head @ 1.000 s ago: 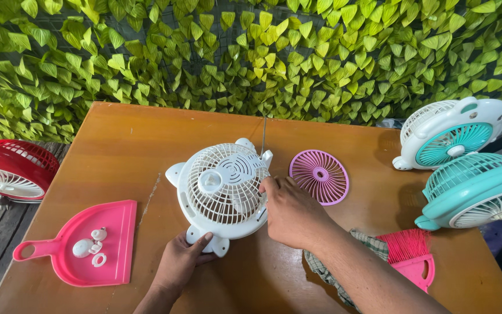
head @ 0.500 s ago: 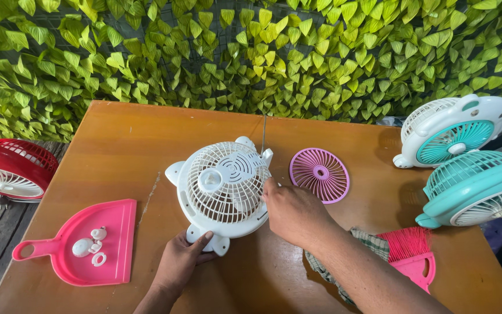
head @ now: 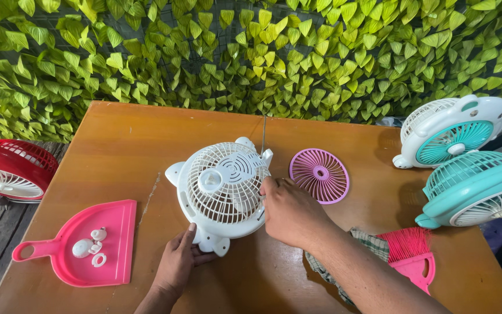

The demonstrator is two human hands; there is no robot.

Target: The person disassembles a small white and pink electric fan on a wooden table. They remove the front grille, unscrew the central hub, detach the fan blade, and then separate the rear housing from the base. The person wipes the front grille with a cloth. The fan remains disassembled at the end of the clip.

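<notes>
A small white table fan point(head: 223, 186) lies face up in the middle of the wooden table point(head: 117, 151). My left hand point(head: 178, 261) rests on the table against the fan's near edge, fingers touching its base. My right hand point(head: 290, 210) is closed around a thin tool at the fan's right rim; its metal shaft point(head: 263, 135) sticks up past the grille. A round purple fan grille point(head: 319, 175) lies flat just right of the fan.
A pink dustpan point(head: 82, 244) with small white parts sits at the left. A pink brush point(head: 408, 253) on a checked cloth lies at the right. Two teal-and-white fans point(head: 454, 131) stand at the right edge, a red fan point(head: 7, 168) off the left. A leafy wall is behind.
The fan has shifted slightly. Both hands stay in nearly the same places on it.
</notes>
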